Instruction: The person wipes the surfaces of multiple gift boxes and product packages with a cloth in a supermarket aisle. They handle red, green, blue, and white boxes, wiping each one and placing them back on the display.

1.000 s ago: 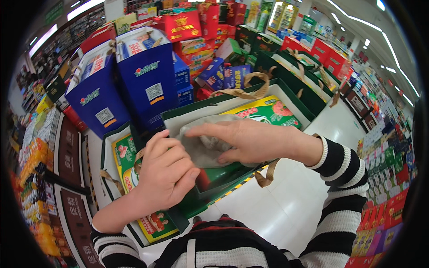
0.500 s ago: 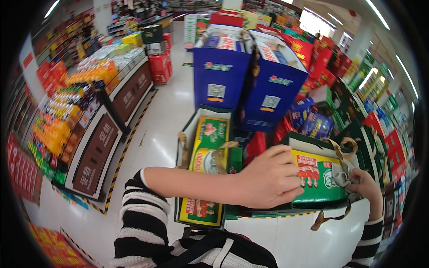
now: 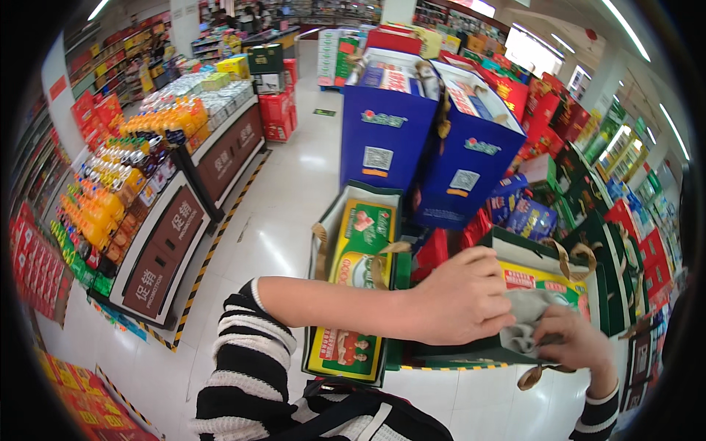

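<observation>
My right hand [image 3: 577,339] is closed on a crumpled grey cloth [image 3: 526,309], over the near side of a dark green gift bag [image 3: 515,241]. Inside that bag lies a green and yellow carton [image 3: 540,278], partly covered by the cloth. My left hand [image 3: 467,300] has its fingers curled at the left edge of the same bag and seems to grip it; the fingertips are hidden. Under my left forearm stands a second open gift bag [image 3: 332,224] holding a green and yellow carton [image 3: 368,224]. Its ribbon handles hang loose.
Two tall blue gift bags [image 3: 382,128] stand beyond, with red boxes [image 3: 540,99] stacked to the right. More dark green bags [image 3: 599,239] are at the right. Across the aisle at left is a display stand [image 3: 165,257] with bottles [image 3: 99,213]. A striped floor line runs along it.
My right hand has moved left and nearer with the cloth, from the carton's right end to over its middle. My left hand keeps its place at the bag; the whole view has shifted slightly.
</observation>
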